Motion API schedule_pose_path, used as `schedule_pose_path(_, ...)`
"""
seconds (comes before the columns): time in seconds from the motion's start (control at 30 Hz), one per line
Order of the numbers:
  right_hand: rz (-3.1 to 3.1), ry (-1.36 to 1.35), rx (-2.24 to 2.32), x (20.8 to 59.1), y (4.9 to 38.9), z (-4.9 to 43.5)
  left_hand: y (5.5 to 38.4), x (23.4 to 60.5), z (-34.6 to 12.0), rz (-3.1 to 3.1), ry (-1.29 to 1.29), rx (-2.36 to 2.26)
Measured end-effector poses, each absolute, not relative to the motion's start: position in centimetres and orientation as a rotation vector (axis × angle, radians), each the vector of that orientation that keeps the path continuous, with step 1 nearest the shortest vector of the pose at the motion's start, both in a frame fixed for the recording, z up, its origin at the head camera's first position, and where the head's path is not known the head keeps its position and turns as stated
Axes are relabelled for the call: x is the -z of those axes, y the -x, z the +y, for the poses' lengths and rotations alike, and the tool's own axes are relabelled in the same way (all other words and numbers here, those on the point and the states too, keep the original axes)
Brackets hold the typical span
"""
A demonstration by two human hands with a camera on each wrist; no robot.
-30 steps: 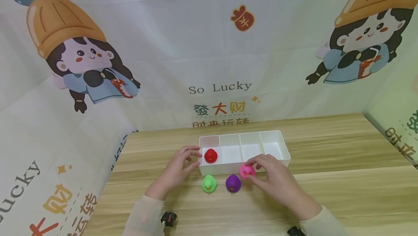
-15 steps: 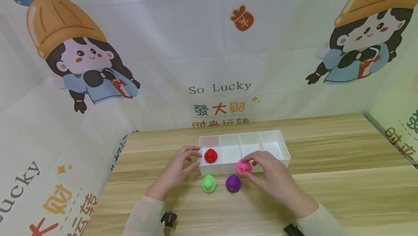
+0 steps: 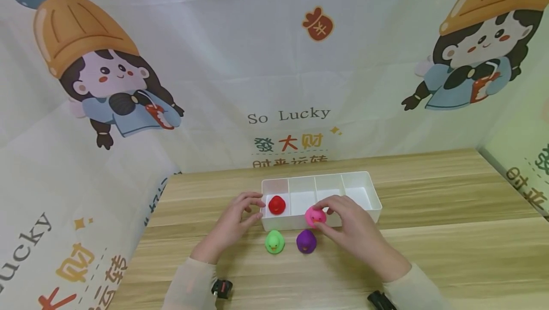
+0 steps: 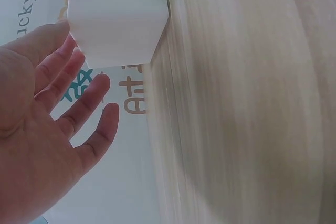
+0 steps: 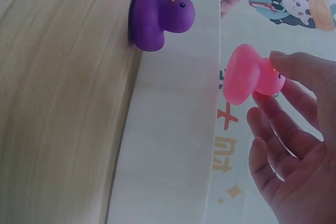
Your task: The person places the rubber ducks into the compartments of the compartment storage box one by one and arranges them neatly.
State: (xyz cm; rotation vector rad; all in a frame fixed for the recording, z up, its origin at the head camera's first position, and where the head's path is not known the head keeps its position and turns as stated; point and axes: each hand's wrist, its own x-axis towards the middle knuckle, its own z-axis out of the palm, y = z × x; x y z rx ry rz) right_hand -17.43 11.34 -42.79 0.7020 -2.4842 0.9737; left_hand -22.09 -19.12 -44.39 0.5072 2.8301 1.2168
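Between thumb and fingers, my right hand (image 3: 356,226) pinches a pink rubber duck (image 3: 314,216) by its head. In the right wrist view the pink duck (image 5: 244,74) is held up off the table, level with the box's top edge. My left hand (image 3: 235,218) has its fingertips at the left end of a white divided box (image 3: 285,223), fingers loosely bent. A red rubber duck (image 3: 277,205) sits in the leftmost compartment. In front of the box stand a green rubber duck (image 3: 274,242) and a purple rubber duck (image 3: 306,242). The right hand partly hides the two right compartments.
The box stands on a wood-grain table (image 3: 437,248). Behind and at both sides hangs a printed cloth (image 3: 274,57) with cartoon figures and lettering. Dark wrist devices (image 3: 221,288) show by both sleeves.
My right hand has carried the pink duck left and slightly up, from the box's front wall toward its front edge. The left hand keeps its place.
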Motion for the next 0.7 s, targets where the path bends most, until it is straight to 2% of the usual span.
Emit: schedule_pose_path(0.7,-2.503,-0.702,-0.954,42.8,18.9,10.2,22.0,44.4,-19.2,2.837,-0.511,-1.210)
